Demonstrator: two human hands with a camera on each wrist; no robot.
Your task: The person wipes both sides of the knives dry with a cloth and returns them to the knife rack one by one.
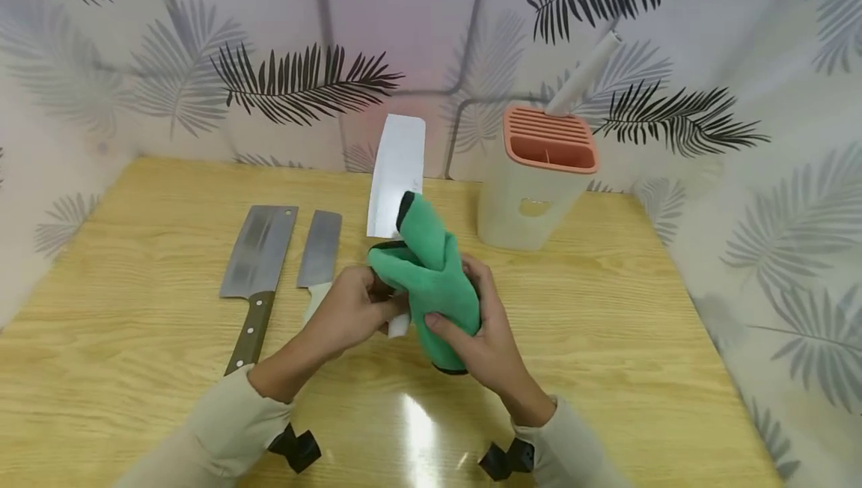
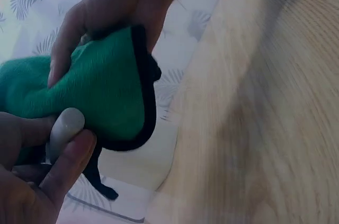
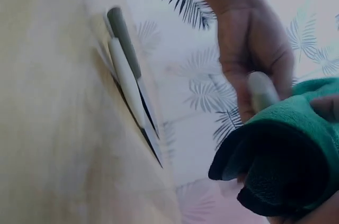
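In the head view my left hand grips the white handle of a cleaver whose broad blade points away from me. A green cloth with black edging is bunched in my right hand, thumb on top, and lies over the upper handle, hiding where it meets the blade. The left wrist view shows the rounded handle end between my left fingers, close against the cloth. From the right wrist, the cloth appears folded into a loose roll beside the handle.
Left of my hands, a cleaver with a brown riveted handle and a smaller white-handled knife lie on the wooden table. At the back right stands a cream knife holder with an orange top, a white handle slanting out of it.
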